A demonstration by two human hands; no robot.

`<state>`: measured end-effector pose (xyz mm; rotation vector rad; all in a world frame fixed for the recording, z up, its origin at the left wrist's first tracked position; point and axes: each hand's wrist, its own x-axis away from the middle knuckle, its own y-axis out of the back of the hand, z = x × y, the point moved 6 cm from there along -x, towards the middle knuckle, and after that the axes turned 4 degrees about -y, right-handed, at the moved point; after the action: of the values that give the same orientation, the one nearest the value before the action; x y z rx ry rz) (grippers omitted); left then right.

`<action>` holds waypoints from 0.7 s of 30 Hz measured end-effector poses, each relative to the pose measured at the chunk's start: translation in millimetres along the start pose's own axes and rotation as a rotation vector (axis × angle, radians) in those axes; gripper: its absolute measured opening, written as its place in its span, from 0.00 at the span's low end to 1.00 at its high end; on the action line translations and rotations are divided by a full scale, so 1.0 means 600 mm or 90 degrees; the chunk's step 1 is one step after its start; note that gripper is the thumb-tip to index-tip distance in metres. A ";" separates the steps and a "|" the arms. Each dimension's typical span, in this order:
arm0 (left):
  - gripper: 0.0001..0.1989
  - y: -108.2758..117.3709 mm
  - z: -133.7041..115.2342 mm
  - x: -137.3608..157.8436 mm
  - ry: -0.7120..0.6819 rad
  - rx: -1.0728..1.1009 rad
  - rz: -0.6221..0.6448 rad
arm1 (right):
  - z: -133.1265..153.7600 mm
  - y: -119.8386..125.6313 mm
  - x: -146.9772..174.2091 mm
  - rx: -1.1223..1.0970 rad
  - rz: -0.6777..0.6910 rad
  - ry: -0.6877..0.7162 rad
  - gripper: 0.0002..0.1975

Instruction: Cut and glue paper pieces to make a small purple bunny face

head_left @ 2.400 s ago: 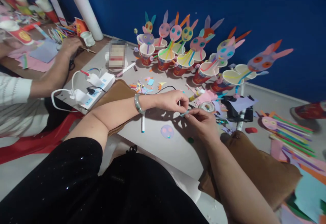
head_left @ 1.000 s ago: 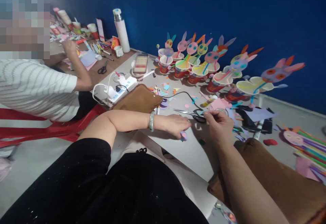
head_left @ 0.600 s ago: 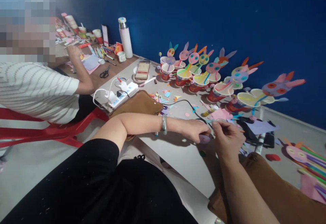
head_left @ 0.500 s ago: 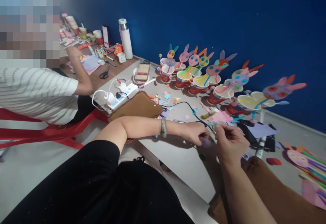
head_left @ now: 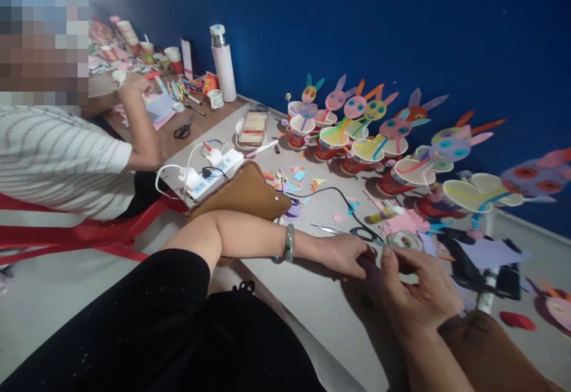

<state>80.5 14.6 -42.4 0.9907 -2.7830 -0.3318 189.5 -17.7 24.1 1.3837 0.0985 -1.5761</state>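
My left hand (head_left: 345,255), with a green bangle (head_left: 289,243) at the wrist, is closed on a purple paper piece (head_left: 371,270) just above the white table surface. Close beside it, my right hand (head_left: 422,288) has thumb and forefinger brought together. A tiny pale-teal bit shows by that thumb tip; what it is I cannot make out. Part of the purple piece is hidden behind my right thumb. Scissors (head_left: 328,229) lie on the table just beyond my left hand, and a clear tape roll (head_left: 405,241) sits past my right fingers.
Several paper cups (head_left: 370,157) with paper rabbit heads line the blue wall. Paper scraps (head_left: 298,175), a black cable, a brown bag (head_left: 245,193) and a white power strip (head_left: 218,172) lie left of them. A co-worker's arm (head_left: 143,130) is at the far-left table.
My hands have come closer together, my right fingers now right beside the purple paper. The view has shifted, so the cups appear farther right. The co-worker's hand has risen slightly.
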 end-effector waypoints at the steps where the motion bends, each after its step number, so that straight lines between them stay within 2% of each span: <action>1: 0.11 0.008 -0.003 0.001 -0.016 -0.047 -0.026 | -0.001 0.002 0.000 0.006 -0.004 0.000 0.06; 3: 0.13 0.018 -0.010 0.003 -0.041 -0.131 -0.065 | -0.002 0.004 0.000 0.018 -0.015 0.006 0.07; 5: 0.13 0.018 -0.015 0.006 -0.053 -0.183 -0.067 | -0.001 0.004 0.000 0.042 -0.020 0.038 0.07; 9: 0.06 0.006 -0.022 0.009 -0.060 -0.221 -0.038 | 0.020 0.003 0.003 0.158 -0.047 0.186 0.07; 11: 0.04 0.003 -0.021 0.009 -0.046 -0.213 -0.039 | 0.026 -0.001 0.004 0.196 -0.039 0.222 0.07; 15: 0.07 0.000 -0.020 0.007 -0.046 -0.172 -0.039 | 0.019 -0.005 0.008 0.206 -0.029 0.203 0.05; 18: 0.08 0.003 -0.025 0.006 -0.069 -0.133 -0.049 | 0.003 -0.006 0.013 0.199 -0.027 0.145 0.02; 21: 0.08 0.005 -0.030 0.006 -0.072 -0.117 -0.046 | -0.012 -0.013 0.016 0.168 0.018 0.066 0.03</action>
<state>80.0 12.1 -24.1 1.0604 -2.7559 -0.6596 190.6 -15.1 10.2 1.6638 -0.0698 -1.5337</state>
